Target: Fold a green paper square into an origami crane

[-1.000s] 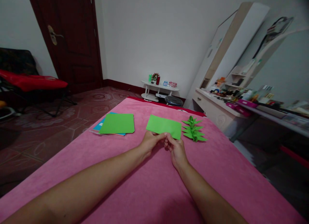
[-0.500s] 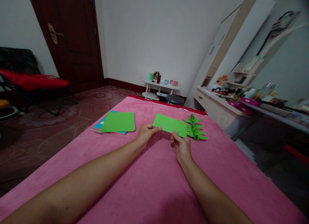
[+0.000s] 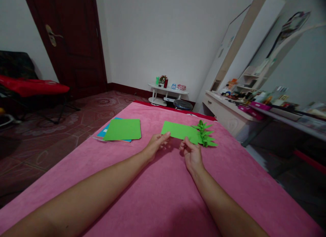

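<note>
A green sheet of paper [image 3: 180, 131], a wide rectangle that looks folded, is held up in front of me over the pink cover. My left hand [image 3: 156, 144] has its thumb on the lower left edge of the paper, with the other fingers partly showing below. My right hand [image 3: 192, 153] pinches the lower right corner between thumb and fingers. Just behind the right end of the paper lies a spiky green folded-paper piece [image 3: 207, 135], partly overlapped by the sheet. To the left rests a stack of green paper [image 3: 122, 129].
Under the green stack, a blue sheet or packet [image 3: 103, 132] sticks out. The pink cover [image 3: 152, 196] spreads over the surface before me. A white side table [image 3: 168, 87] stands by the wall, a cluttered dressing table [image 3: 226, 106] at right, a red-draped chair [image 3: 33, 87] at left.
The paper has levelled out, its right end now reaching the spiky folded piece in view. The left hand's fingers have loosened and spread a little below it. The view has shifted slightly.
</note>
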A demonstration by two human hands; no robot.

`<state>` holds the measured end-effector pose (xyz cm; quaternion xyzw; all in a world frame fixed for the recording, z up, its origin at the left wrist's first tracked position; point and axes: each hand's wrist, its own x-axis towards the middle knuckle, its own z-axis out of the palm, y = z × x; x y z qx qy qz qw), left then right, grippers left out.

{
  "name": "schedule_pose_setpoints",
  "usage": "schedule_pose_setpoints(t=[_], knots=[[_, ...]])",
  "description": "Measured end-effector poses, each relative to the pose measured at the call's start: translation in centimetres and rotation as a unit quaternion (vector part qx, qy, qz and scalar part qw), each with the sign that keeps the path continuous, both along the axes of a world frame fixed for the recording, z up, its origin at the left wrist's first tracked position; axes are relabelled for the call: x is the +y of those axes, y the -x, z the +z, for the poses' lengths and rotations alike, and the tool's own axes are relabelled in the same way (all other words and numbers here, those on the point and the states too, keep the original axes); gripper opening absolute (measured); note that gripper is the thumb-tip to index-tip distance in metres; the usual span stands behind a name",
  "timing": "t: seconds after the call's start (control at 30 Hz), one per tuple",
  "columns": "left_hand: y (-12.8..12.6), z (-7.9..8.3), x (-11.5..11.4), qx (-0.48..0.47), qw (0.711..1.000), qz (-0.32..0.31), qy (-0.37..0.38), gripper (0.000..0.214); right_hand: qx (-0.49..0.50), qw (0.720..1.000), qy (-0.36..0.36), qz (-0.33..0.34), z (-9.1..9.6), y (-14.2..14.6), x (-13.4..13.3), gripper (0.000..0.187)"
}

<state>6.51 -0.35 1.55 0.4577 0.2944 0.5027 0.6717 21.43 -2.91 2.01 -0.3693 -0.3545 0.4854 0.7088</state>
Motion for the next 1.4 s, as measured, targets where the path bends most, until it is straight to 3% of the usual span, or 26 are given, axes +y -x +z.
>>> schedule_pose_setpoints(t=[0.3,0.57,0.77,0.9,1.0,1.1,1.27,1.33,1.4], knots=[[-0.6,0.3,-1.1,0.037,0.992,0.096,-0.071,0.031,-0.114,0.989,0.008,0.094,-0.7,0.7,-0.5,0.027],[-0.9,0.3,-1.2,0.063,0.989,0.089,-0.097,0.033,-0.176,0.984,-0.015,0.033,-1.1,0.9,-0.2,0.025],[0.2,0.0,0.2,0.059,0.984,0.164,-0.04,0.031,-0.133,0.99,-0.027,-0.031,-0.7,-1.6,1.0,0.022],[0.7,0.0,0.9,0.037,0.978,0.203,-0.019,0.032,-0.022,0.996,-0.004,-0.089,-0.6,-3.3,1.7,0.023],[0.1,0.1,0.4,0.009,0.978,0.207,-0.008,0.031,-0.016,0.999,0.049,0.015,-0.5,-2.2,1.1,0.026],[-1.1,0.4,-1.0,-0.015,0.987,0.157,-0.018,0.031,-0.043,0.992,0.069,0.092,-0.2,0.3,0.0,0.029],[-1.6,0.6,-2.3,0.012,0.997,0.067,-0.048,0.036,-0.003,0.998,0.051,0.026,0.2,1.1,-0.3,0.027],[-0.8,0.5,-1.6,0.038,0.994,0.092,-0.052,0.036,0.011,0.998,0.069,-0.001,0.3,-0.3,0.2,0.028],[0.2,0.4,-0.3,0.042,0.985,0.164,-0.044,0.034,0.015,0.996,0.09,-0.014,0.6,-1.8,0.5,0.029]])
